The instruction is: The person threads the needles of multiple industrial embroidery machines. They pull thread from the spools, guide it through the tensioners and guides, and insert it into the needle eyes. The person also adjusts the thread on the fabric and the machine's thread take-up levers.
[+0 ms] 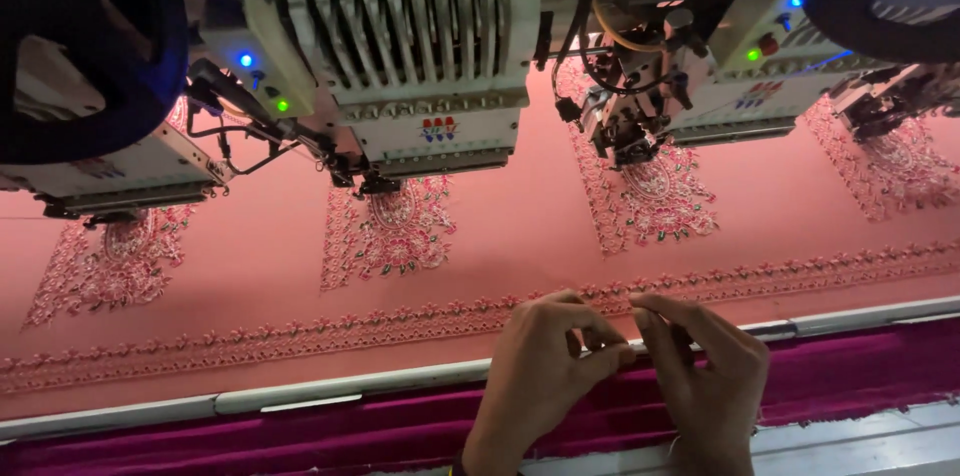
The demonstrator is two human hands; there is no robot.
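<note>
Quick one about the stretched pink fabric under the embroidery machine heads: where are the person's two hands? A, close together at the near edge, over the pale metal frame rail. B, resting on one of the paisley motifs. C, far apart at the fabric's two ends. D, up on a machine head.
A: the left hand and right hand meet, fingertips pinched, above the pale metal frame rail edging the stretched pink fabric.

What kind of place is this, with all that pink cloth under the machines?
Most likely an embroidery workshop or textile factory. A row of white multi-needle embroidery machine heads stands over a long stretched pink fabric, which carries repeated floral stitched motifs. The left hand and right hand pinch something small at the frame's edge.
</note>
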